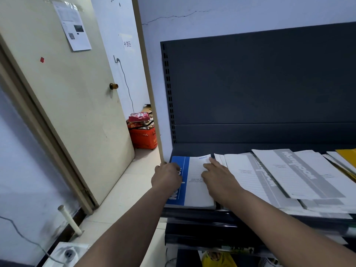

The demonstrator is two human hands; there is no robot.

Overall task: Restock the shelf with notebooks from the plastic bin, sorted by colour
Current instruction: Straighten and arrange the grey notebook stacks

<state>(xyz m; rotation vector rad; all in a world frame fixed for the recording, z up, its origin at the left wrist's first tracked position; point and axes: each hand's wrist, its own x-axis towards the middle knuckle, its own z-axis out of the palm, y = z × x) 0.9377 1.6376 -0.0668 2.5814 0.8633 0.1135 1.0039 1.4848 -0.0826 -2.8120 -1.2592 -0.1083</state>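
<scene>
Sorting seemed well advanced: our left hand (pixel 166 177) gripped the blue notebook (pixel 196 193) at the left end of the shelf (pixel 192 149), our right hand (pixel 219 178) pressed flat on it, beside grey notebooks (pixel 289 174) and yellow ones (pixel 346 154). We could not see the bin.

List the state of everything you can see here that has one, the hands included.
Dark metal shelf: partly stocked.
Blue-and-white paper notebook: flat on that shelf's left end, under both hands.
Left hand: fingers curled on its blue edge.
Right hand: fingers straight, pressing its white cover.
Grey-and-white paper notebooks: flat, overlapping untidily.
Cream door: open.
Orange plastic basket: full of packets.
</scene>
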